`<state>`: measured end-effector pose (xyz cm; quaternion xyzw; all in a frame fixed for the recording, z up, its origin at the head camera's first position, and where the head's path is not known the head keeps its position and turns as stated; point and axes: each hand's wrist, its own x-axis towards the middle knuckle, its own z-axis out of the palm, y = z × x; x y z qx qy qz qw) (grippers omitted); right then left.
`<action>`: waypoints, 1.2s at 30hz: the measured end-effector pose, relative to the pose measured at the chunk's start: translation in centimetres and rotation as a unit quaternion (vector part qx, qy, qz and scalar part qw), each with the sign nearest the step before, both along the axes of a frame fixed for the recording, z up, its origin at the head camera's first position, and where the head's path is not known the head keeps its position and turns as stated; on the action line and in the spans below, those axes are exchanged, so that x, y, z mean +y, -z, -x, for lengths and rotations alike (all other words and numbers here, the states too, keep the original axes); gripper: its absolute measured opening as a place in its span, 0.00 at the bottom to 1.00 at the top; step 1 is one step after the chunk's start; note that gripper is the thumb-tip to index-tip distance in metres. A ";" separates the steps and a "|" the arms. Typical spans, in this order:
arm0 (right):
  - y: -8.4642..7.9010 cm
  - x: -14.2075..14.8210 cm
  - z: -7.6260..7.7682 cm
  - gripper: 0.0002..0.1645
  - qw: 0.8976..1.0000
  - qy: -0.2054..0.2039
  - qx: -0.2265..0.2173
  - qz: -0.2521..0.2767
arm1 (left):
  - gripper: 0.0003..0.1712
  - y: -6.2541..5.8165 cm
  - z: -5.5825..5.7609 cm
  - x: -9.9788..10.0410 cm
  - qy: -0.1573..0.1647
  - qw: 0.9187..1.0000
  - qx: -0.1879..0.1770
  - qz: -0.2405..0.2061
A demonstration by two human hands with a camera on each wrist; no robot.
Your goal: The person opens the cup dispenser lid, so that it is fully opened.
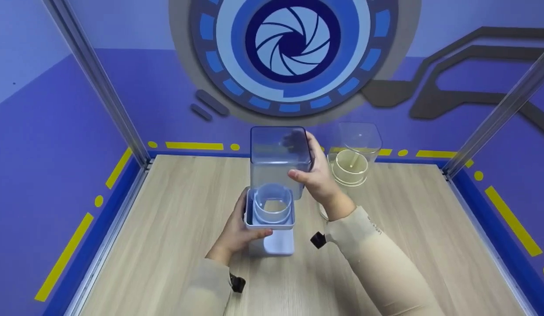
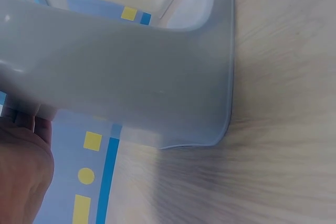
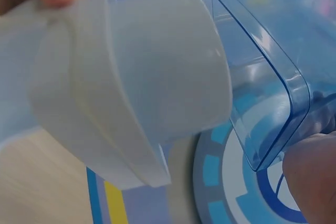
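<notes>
Around the white stand (image 1: 280,226) curls the left grip (image 1: 237,232); above it, the right grip (image 1: 320,180) clasps a clear container (image 1: 276,151).

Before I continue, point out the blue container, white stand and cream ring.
Blue container (image 3: 291,30), right wrist view, upper wall.
White stand (image 3: 89,90), right wrist view, tray's side.
Cream ring (image 1: 351,176), head view, near wall.

light was bright; soft shadow darkened the table (image 1: 324,281) well short of its far edge, glare flecked the blue container (image 3: 278,45), the white stand (image 3: 84,87) looked blurred
</notes>
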<state>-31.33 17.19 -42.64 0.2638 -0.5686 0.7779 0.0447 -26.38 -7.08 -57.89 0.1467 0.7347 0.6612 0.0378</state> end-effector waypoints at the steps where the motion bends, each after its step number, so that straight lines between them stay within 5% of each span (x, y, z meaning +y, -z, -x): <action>1: -0.2 0.0 0.2 0.78 1.000 0.003 0.005 -0.002 | 0.87 0.0 0.0 -0.1 0.000 1.000 0.000 0.002; 10: -0.9 -0.1 2.1 0.86 1.000 0.002 0.001 -0.003 | 0.86 0.1 0.3 -0.3 0.003 1.000 0.017 -0.019; 24: 1.7 -0.2 4.8 0.71 0.995 0.087 -0.043 0.029 | 0.75 -0.2 0.0 -0.5 -0.017 1.000 0.012 -0.008; 36: 4.0 0.0 6.4 0.74 0.993 0.077 -0.076 -0.035 | 0.65 -0.2 0.2 -2.1 0.045 0.998 0.011 -0.048</action>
